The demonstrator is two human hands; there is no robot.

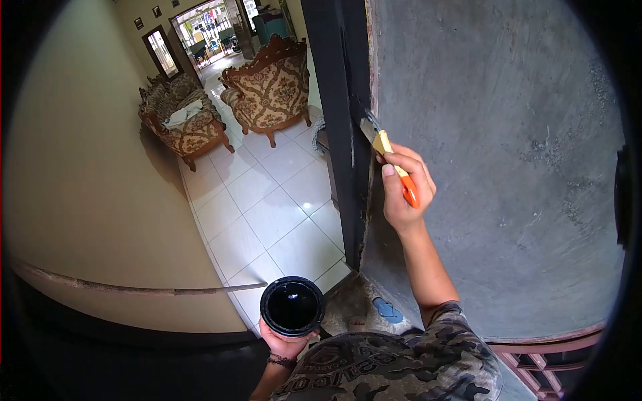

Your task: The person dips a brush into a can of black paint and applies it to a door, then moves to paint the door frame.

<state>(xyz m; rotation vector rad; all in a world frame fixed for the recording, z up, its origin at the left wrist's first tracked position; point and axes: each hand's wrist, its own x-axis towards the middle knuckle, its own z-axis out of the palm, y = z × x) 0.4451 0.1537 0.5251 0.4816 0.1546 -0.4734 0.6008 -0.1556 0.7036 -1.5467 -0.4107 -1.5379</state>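
Observation:
My right hand (pixel 409 190) is closed around the handle of a paintbrush (pixel 381 142), which is cream with an orange end. Dark paint covers its bristles, and their tip meets the edge of a black door frame (pixel 334 87). Low in the view, my left hand (pixel 286 343) grips a round tub of black paint (pixel 292 306) from beneath and the side. Glossy black paint shows inside the tub, and its rim is coated too. The left fingers are partly hidden under the tub.
A grey plastered wall (pixel 495 134) fills the right side. Through the doorway, a patterned armchair (pixel 271 90) and sofa (pixel 184 123) stand on white floor tiles (pixel 274 214). A thin stick (pixel 147 290) extends left of the tub. A blue sandal (pixel 387 310) is below.

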